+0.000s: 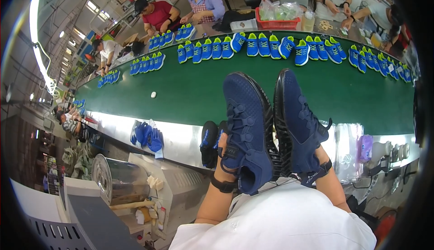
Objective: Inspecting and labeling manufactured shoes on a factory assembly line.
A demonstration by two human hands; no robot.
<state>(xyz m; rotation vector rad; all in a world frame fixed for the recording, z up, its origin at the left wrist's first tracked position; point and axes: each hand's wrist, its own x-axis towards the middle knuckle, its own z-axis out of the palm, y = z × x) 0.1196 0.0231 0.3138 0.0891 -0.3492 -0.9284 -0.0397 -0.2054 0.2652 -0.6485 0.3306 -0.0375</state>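
Two navy lace-up sneakers with black soles are held up before my chest, toes pointing away and soles turned toward each other. My left hand (pixel 222 161) grips the left sneaker (pixel 246 114) from its outer side, near the ankle opening. Around the heel part of the right sneaker (pixel 296 109) my right hand (pixel 321 155) is closed. Most of the fingers on both hands are hidden behind the shoes. Black bands circle both wrists. Beside my left hand, a black shoe (pixel 209 142) stands on the metal ledge, with another partly hidden next to it.
Across the green conveyor belt (pixel 190 89) runs a row of blue sneakers (pixel 252 45) with lime trim. Blue pieces (pixel 148 134) lie on the ledge at left; clear plastic (pixel 348 150) and a purple packet (pixel 365 148) at right. A machine (pixel 167 182) stands lower left. Co-workers line the far side.
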